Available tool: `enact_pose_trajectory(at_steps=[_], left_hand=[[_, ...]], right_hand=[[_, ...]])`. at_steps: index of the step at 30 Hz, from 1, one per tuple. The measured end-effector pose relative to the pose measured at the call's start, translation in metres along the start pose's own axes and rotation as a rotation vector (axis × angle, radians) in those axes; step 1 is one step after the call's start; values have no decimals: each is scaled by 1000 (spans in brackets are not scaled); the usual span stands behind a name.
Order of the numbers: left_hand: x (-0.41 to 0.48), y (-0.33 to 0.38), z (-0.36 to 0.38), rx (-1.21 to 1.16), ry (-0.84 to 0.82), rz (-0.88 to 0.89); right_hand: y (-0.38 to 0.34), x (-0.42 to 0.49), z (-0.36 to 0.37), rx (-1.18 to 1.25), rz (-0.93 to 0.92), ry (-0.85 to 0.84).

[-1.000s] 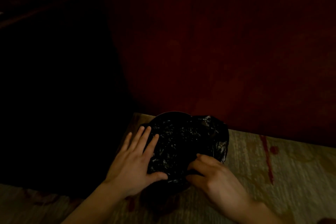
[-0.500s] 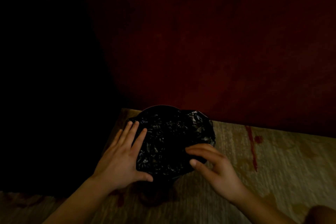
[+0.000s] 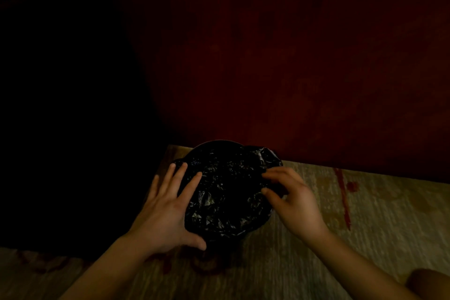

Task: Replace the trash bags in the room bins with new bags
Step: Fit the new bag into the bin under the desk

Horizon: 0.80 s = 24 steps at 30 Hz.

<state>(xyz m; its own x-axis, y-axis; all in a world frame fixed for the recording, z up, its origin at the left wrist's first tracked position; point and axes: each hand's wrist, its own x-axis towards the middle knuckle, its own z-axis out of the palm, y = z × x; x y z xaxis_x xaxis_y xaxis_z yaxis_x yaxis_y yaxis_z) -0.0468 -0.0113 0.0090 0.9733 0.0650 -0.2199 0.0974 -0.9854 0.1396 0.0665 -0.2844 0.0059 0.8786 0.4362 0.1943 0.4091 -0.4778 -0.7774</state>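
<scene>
A small round bin (image 3: 220,143) stands on the carpet against a dark red wall. A crinkled black trash bag (image 3: 226,192) covers its mouth and bunches up at the right rim. My left hand (image 3: 168,207) lies flat on the bag's left side, fingers straight and spread, thumb along the near edge. My right hand (image 3: 289,197) is at the bag's right side with fingers bent, and thumb and fingertips pinch a fold of the plastic. The bin's body is hidden under the bag and hands.
The beige patterned carpet (image 3: 365,214) with red marks spreads to the right and toward me. A dark red wall (image 3: 292,68) rises right behind the bin. A black unlit area (image 3: 60,129) fills the left side.
My right hand has moved from the bag's near edge up to its right side. The left hand stays flat on the left side. The view has drifted slightly.
</scene>
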Motion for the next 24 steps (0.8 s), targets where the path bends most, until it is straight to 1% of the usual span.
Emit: enact_pose_trajectory(at_steps=[2, 4, 6, 7, 8, 10, 12, 13, 15, 16, 18, 21, 22, 24], left_hand=[[1, -1, -10, -95, 60, 21], [3, -1, -17, -235, 174, 1], [10, -3, -20, -381, 316, -81], [18, -5, -22, -417, 368, -154], [27, -10, -26, -419, 388, -232], [47, -18, -35, -357, 335, -332], [58, -19, -41, -267, 248, -338], [61, -18, -41, -196, 242, -328], [64, -17, -37, -86, 305, -307], [64, -17, -34, -86, 361, -298], [66, -20, -33, -197, 494, -320], [67, -26, -26, -433, 750, -395], [65, -27, -22, -482, 811, -408], [66, -28, -15, -582, 861, -448]], right_hand=[[0, 10, -3, 23, 13, 50], [1, 21, -5, 3, 54, 59], [3, 34, -3, -84, 95, 34], [4, 43, -3, -144, 122, 8], [5, 52, -4, -195, 157, -21], [8, 73, -6, -258, 221, -62], [12, 88, -8, -343, 232, -100], [14, 92, -7, -387, 212, -116], [20, 94, -6, -442, 161, -124], [23, 95, -6, -439, 151, -118], [27, 96, -7, -340, 184, -79], [32, 96, -7, -115, 221, 82], [33, 96, -6, -75, 224, 132], [38, 94, -2, -24, 250, 166]])
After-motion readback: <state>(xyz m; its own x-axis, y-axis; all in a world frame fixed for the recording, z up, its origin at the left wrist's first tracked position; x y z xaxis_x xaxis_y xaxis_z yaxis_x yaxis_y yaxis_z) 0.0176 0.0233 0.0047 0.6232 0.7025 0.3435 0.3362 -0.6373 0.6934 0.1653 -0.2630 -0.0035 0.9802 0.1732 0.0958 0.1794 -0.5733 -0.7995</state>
